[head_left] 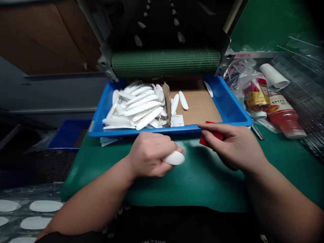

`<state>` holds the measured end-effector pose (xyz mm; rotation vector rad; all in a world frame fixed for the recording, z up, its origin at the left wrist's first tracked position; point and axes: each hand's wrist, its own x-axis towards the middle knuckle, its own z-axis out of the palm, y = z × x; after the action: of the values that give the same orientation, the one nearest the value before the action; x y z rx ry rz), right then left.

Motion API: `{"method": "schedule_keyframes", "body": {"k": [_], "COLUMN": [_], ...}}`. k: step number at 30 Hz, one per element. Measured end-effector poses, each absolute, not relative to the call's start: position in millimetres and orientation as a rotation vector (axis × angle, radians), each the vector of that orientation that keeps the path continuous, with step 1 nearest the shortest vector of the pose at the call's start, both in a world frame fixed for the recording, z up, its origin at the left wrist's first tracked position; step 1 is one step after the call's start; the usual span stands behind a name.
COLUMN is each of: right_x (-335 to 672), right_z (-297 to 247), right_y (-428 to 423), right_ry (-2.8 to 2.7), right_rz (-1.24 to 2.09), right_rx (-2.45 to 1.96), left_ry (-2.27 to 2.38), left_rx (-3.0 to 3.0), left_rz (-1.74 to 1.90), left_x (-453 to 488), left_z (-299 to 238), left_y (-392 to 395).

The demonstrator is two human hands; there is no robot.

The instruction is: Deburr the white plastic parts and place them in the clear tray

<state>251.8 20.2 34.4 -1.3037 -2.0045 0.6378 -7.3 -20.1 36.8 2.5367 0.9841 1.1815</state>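
White ribbed oval piece (pixel 174 158) sits in the left hand (pixel 149 154), grip closed around it, one end poking out, just above the green table (pixel 192 192). Exposed end could slip out if fingers ease. Right hand (pixel 235 146) pinches a red flat piece (pixel 212 134), grip pressed together, right beside the blue tray (pixel 227 101) front rim; knocking the rim could jolt it loose.

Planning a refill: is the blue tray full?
Partly: white oblong pieces crowd the left of the blue tray; bare cardboard shows on its right.
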Motion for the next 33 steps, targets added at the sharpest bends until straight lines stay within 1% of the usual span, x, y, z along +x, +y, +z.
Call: {"method": "schedule_keyframes", "body": {"k": [2, 4, 5, 8, 12, 14, 20, 23, 27, 30, 33], "right_x": [251, 247, 244, 237, 232, 232, 231, 232, 234, 234, 233], "right_z": [34, 33, 33, 31, 30, 30, 32, 30, 25, 21, 19], "right_y": [20, 16, 13, 7, 4, 3, 3, 3, 3, 4, 4], "right_ry": [-1.941, -1.989, -2.034, -2.115, -2.125, -2.134, -2.146, -2.139, -2.148, -2.152, -2.153], "right_rz": [0.616, 0.715, 0.777, 0.890, 0.922, 0.949, 1.019, 1.043, 1.093, 1.110, 1.105], "right_rx": [-1.260, -1.170, -1.131, -1.086, -1.107, -1.100, -1.107, -1.096, -1.075, -1.059, -1.049], "left_ry": [1.079, 1.338, 1.502, 1.936, 2.196, 2.222, 2.256, 2.243, 2.137, 1.874, 1.541], "left_rx": [2.383, 2.327, 2.331, 2.286, 2.180, 2.162, 2.063, 1.940, 1.683, 1.428, 1.265], "left_rz": [1.494, 1.541, 1.461, 1.064, 0.578, 0.488, 0.459, 0.605, 1.031, 1.305, 1.354], "left_x": [-21, -36, -43, -54, -51, -47, -46, -53, -62, -65, -64], "left_z": [45, 54, 57, 63, 61, 61, 66, 70, 79, 81, 79], "left_y": [-14, -6, -3, 8, 16, 17, 16, 14, 8, 6, 6]}}
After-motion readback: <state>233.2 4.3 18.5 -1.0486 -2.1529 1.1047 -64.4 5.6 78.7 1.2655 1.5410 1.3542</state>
